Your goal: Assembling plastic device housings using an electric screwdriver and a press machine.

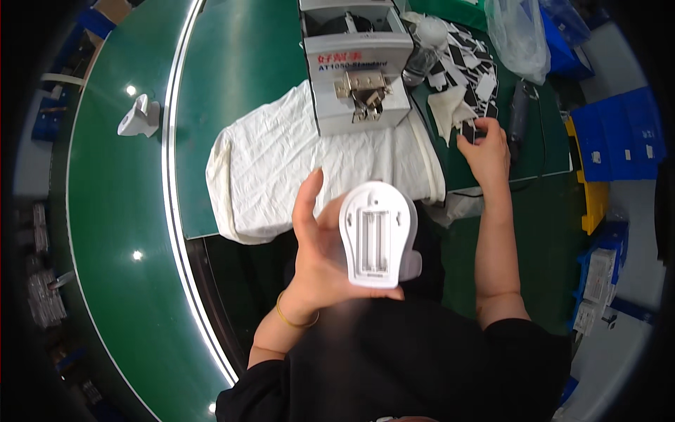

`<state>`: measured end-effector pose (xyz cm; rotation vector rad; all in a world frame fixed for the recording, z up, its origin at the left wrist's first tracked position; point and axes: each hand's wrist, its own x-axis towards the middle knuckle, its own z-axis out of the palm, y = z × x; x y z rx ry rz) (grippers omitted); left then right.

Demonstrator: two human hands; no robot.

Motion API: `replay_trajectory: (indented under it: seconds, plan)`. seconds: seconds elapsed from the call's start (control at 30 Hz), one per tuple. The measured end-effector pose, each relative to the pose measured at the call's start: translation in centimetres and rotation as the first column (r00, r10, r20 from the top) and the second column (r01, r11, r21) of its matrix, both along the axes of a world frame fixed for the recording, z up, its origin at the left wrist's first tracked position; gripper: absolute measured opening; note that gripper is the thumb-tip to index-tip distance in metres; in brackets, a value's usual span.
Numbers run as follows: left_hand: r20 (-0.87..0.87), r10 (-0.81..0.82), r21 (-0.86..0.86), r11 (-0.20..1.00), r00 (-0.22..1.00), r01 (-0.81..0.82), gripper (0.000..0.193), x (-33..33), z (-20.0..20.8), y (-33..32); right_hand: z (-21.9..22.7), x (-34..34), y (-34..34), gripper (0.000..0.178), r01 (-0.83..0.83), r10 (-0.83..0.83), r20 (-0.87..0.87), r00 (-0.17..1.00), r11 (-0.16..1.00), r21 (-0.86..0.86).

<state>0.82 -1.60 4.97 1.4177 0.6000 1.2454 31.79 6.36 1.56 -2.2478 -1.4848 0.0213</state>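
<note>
My left hand holds a white plastic device housing with a rounded, wide top and a narrower base. Its face, turned up toward me, has an open battery compartment with two long slots and no batteries in it. The thumb stands away on the left while the other fingers go behind the housing, partly hidden. Farther off to the right, my right hand has its thumb and fingers closed on a small black-and-white card. This is at the near edge of a loose pile of similar cards.
A grey label-dispensing machine stands on a white cloth at the table's middle. Beside the pile are a beige rag, a clear bottle and a dark stick-shaped tool. Left, another white housing sits on a green belt.
</note>
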Motion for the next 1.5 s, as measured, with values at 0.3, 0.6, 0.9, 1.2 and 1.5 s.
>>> replay_trajectory:
  seconds: [0.3, 0.6, 0.9, 1.2, 1.5]
  plan:
    - [-0.028, -0.026, 0.095, 0.995, 0.999, 0.028, 0.153, -0.4, 1.3, 0.4, 1.8, 0.9, -1.2, 0.052, -0.016, 0.014, -0.071, 0.997, 0.999, -0.036]
    - [0.051, 0.166, -0.303, 0.942, 0.985, -0.143, 0.159, 0.9, 0.0, -0.2, 1.1, 2.5, -1.9, 0.042, -0.033, 0.027, -0.076, 0.997, 0.997, -0.076]
    - [0.008, 0.147, -0.407, 0.904, 0.989, -0.131, 0.148, 1.1, 0.0, -0.5, 2.0, 1.4, -1.4, 0.032, -0.092, 0.092, 0.001, 0.996, 0.992, 0.091]
    - [-0.048, 0.077, -0.344, 0.935, 0.996, -0.089, 0.143, 1.4, -0.3, -0.7, 0.8, -2.3, 0.5, 0.024, -0.181, 0.180, -0.065, 0.981, 0.984, 0.000]
    - [-0.083, 0.053, -0.352, 0.932, 0.995, -0.079, 0.142, 1.1, 0.4, -0.2, 9.6, -5.9, -1.8, 0.012, -0.436, 0.460, -0.367, 0.809, 0.887, 0.152]
